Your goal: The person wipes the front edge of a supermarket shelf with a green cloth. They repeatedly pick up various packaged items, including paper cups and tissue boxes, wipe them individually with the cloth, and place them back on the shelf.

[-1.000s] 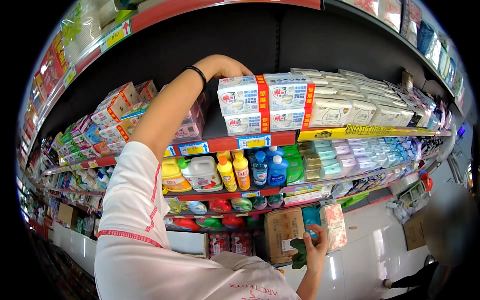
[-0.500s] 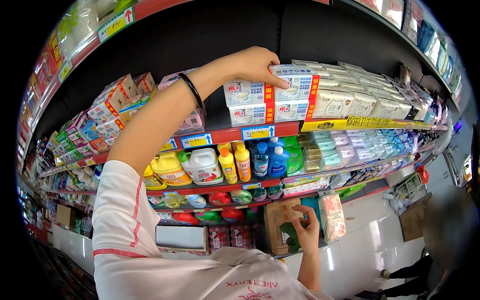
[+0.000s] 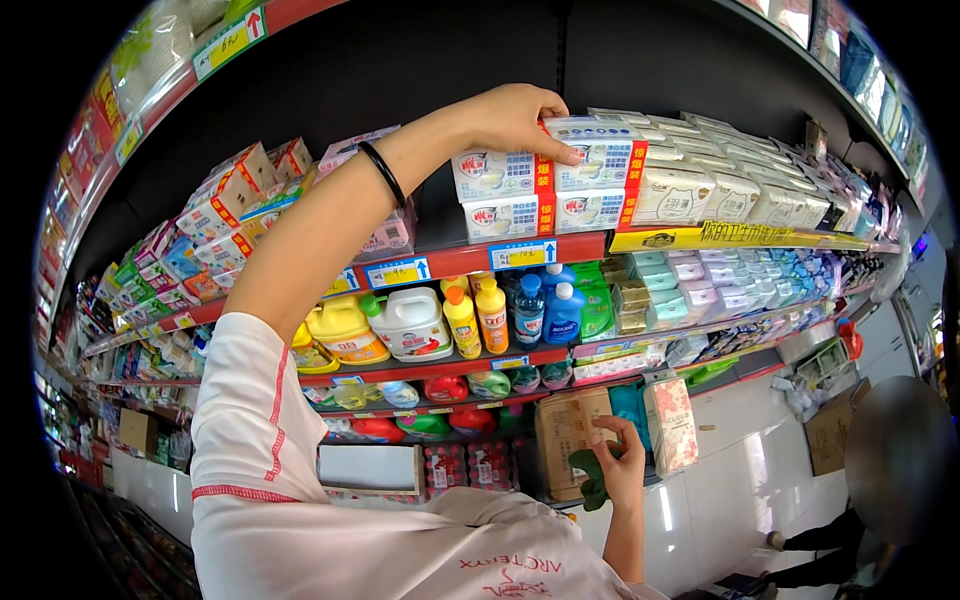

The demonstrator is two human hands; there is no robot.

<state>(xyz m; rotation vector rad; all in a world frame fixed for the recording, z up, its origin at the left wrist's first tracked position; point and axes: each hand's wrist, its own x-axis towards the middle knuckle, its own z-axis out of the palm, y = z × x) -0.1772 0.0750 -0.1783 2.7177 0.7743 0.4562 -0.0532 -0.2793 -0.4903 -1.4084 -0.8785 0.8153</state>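
Note:
My left hand (image 3: 522,122) reaches across to the upper shelf. Its thumb presses the front of a white boxed pack (image 3: 600,165) with a red band, and its fingers go over the top and partly out of sight behind. This pack stands in a stack of alike white packs (image 3: 500,218) at the shelf's front edge. Lower down, in front of the bottom shelf, my right hand (image 3: 625,465) pinches a dark green, crumpled, cloth-like thing (image 3: 591,478). A cardboard box (image 3: 570,435) and a pink flowered box (image 3: 671,420) are close to it.
Tissue packs (image 3: 670,195) fill the shelf to the right. Below stand detergent jugs (image 3: 412,325) and blue bottles (image 3: 563,315). Other boxed packs (image 3: 225,200) line the left. A person (image 3: 900,460) is on the tiled floor (image 3: 720,490) at the right.
The whole view has shifted slightly. My left hand keeps its grip on the white pack, which stays in its place. My right hand has dropped a little, still with the green thing.

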